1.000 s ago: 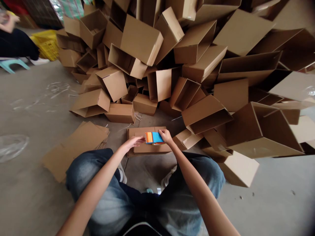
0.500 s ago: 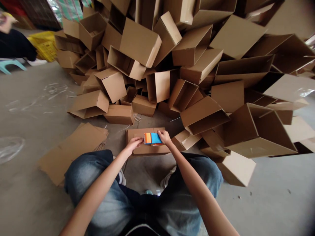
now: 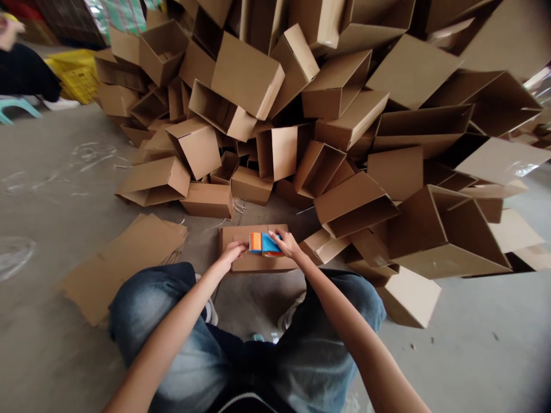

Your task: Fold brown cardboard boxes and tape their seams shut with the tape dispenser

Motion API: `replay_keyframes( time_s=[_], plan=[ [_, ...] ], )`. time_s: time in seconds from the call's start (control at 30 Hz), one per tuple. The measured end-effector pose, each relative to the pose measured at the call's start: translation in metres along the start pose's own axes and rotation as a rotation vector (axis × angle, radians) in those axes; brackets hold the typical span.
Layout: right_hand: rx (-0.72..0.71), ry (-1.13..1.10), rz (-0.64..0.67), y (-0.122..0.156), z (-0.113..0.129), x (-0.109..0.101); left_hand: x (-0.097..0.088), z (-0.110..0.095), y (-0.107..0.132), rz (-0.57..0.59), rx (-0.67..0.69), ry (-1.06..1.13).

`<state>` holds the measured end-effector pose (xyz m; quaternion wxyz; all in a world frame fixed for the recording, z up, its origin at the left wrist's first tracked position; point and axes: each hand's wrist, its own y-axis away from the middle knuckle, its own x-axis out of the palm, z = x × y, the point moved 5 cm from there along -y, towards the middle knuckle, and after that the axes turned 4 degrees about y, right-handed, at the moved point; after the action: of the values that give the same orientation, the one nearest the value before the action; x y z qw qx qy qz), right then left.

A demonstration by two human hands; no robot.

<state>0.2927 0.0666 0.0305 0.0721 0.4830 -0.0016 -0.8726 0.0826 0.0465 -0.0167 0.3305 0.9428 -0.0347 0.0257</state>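
Note:
A blue and orange packing tape dispenser (image 3: pixel 259 242) is gripped in my right hand (image 3: pixel 287 244), its orange end pointing left. My left hand (image 3: pixel 233 252) is closed at that orange end, fingertips pressed together; whatever they pinch is too small to make out. Under both hands lies brown flat-folded cardboard (image 3: pixel 262 264), on the floor between my feet. The dispenser is held just over its top face, and I cannot tell whether it touches.
Open cardboard boxes (image 3: pixel 247 71) are heaped ahead and to the right. Flat cardboard sheets (image 3: pixel 124 261) lie by my left knee. At the far left are a yellow crate (image 3: pixel 77 74), a light blue stool (image 3: pixel 19 106) and a seated person. Clear plastic scraps (image 3: pixel 92 152) litter the floor.
My right hand's thumb has shifted left over the blue part of the dispenser. The dispenser has moved slightly left; my left hand stays at its orange end.

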Motion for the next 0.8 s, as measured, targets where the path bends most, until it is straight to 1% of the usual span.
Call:
replay_keyframes(
  time_s=[0.1, 0.2, 0.3, 0.37, 0.47, 0.53, 0.63, 0.8],
  plan=[
    [-0.075, 0.024, 0.053, 0.007, 0.010, -0.005, -0.005, -0.001, -0.001, -0.028, -0.002, -0.008],
    [-0.170, 0.043, 0.076, 0.010, 0.018, -0.007, -0.009, -0.001, -0.003, -0.037, 0.043, -0.054],
    [-0.280, 0.088, 0.074, 0.011, 0.023, -0.006, -0.012, 0.001, -0.006, -0.075, 0.071, -0.108],
    [-0.318, 0.157, 0.088, 0.011, 0.024, -0.003, -0.014, 0.002, -0.008, -0.108, 0.093, -0.145],
    [-0.330, 0.259, 0.121, 0.009, 0.025, 0.001, -0.017, 0.002, -0.011, -0.144, 0.144, -0.188],
    [-0.334, 0.284, 0.136, 0.009, 0.026, 0.002, -0.020, 0.003, -0.014, -0.159, 0.163, -0.211],
    [-0.324, 0.270, 0.144, 0.009, 0.029, 0.001, -0.026, 0.005, -0.020, -0.185, 0.177, -0.238],
    [-0.329, 0.203, 0.167, 0.009, 0.031, 0.003, -0.042, 0.006, -0.026, -0.241, 0.229, -0.251]
  ],
)
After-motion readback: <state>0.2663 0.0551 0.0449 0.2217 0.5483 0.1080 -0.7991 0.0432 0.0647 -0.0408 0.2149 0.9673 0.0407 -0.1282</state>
